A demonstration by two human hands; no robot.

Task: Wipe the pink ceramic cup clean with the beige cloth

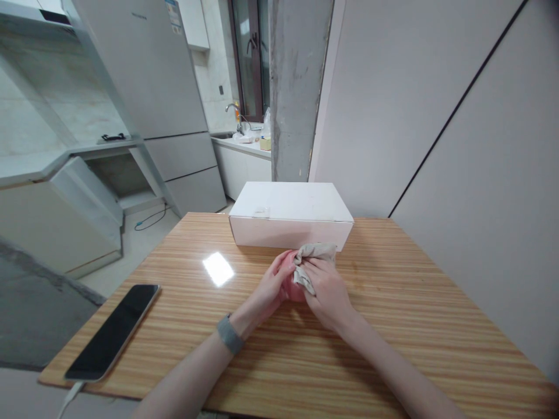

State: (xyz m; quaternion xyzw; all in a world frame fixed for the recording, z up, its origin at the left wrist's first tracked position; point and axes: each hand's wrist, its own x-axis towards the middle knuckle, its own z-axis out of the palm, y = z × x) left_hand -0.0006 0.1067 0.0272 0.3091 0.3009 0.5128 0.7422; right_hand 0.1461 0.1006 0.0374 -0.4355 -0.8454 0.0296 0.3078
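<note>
A small pink, rounded object [292,285] is held over the middle of the table, just in front of the white box; its smooth surface is mostly hidden, so what it is cannot be told. A crumpled beige cloth [311,260], soft and creased, is pressed over its top and bunched toward the box. The object is cupped from the side by the left hand [274,286], with the fingers curled closed around it. The cloth is gripped by the right hand [326,288], the fingers folded tightly on the fabric. A grey woven band [229,334] is worn on the left wrist. The flat, rectangular white cardboard box [289,214] lies closed, its matte lid slightly scuffed. Everything is borne by a wooden table [414,326] with striped, glossy grain. A dark, glassy phone [114,330] is laid near the left edge, well apart from the hands.
</note>
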